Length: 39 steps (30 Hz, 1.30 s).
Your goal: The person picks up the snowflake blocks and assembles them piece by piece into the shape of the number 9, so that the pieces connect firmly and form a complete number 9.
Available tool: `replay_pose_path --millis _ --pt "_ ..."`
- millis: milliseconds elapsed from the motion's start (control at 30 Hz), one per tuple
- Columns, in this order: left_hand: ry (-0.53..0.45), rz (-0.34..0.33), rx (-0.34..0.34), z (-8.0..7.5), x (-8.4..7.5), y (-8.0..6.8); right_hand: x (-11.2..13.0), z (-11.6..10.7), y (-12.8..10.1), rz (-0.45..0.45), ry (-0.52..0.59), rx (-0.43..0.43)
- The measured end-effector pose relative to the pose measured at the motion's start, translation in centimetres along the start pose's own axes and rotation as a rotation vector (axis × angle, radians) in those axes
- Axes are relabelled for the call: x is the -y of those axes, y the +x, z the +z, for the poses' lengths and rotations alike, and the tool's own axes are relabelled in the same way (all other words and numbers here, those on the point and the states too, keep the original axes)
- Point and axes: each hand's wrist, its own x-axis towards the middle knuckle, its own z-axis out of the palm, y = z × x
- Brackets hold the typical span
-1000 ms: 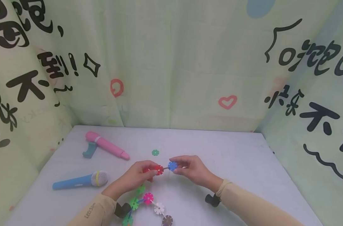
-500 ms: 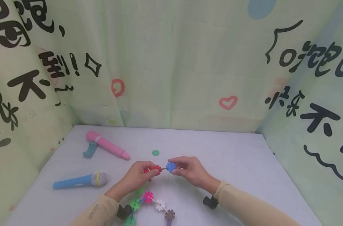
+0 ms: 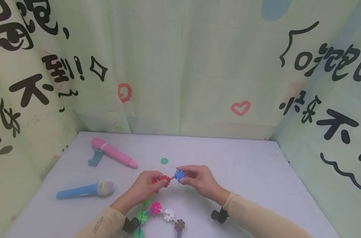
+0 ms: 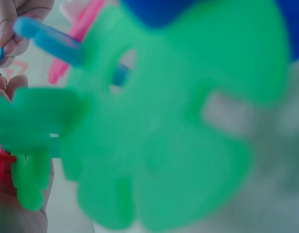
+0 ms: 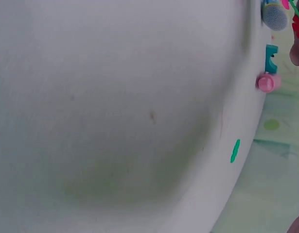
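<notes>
In the head view my left hand point(image 3: 158, 181) pinches a red snowflake disc point(image 3: 164, 180) above the table. My right hand point(image 3: 183, 177) pinches a blue disc point(image 3: 179, 175) just to its right, and a short rod joins the two discs. Below the left hand lies a chain of linked discs: pink point(image 3: 156, 207), white point(image 3: 168, 215), brown point(image 3: 179, 224) and green point(image 3: 142, 216). The left wrist view is filled by a blurred green disc point(image 4: 154, 136), with a blue rod point(image 4: 52, 41) at upper left. The right wrist view shows mostly bare table point(image 5: 115, 97).
On the white table point(image 3: 257, 172) a pink toy microphone point(image 3: 113, 152) with a teal holder point(image 3: 94, 158) lies at the back left. A blue toy microphone point(image 3: 85, 190) lies nearer on the left. One loose green disc point(image 3: 164, 161) lies beyond the hands. Printed fabric walls enclose three sides.
Both hands have drifted slightly left, still holding the red and blue discs. The chain below the left hand has shifted a little.
</notes>
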Motion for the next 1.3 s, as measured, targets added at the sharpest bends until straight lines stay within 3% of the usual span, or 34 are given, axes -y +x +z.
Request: replay_pose_path --millis 200,467,867,1100,1300 --pt "0.008 -0.013 0.013 0.0 -0.2 0.0 1.5 -0.3 -0.3 -0.032 -0.038 0.023" --pt "-0.002 -0.033 -0.001 -0.1 -0.2 0.0 -1.3 -0.1 0.4 -0.107 -0.123 0.006" --pt "0.01 -0.01 -0.006 -0.1 -0.3 -0.1 -0.7 -0.5 0.5 -0.147 -0.159 0.07" --pt "0.04 0.0 0.02 -0.2 -0.4 -0.3 -1.0 -1.2 0.8 -0.112 -0.172 0.157" --pt "0.034 -0.009 0.032 -0.3 -0.4 -0.3 -2.0 -2.0 1.5 -0.059 -0.254 0.222"
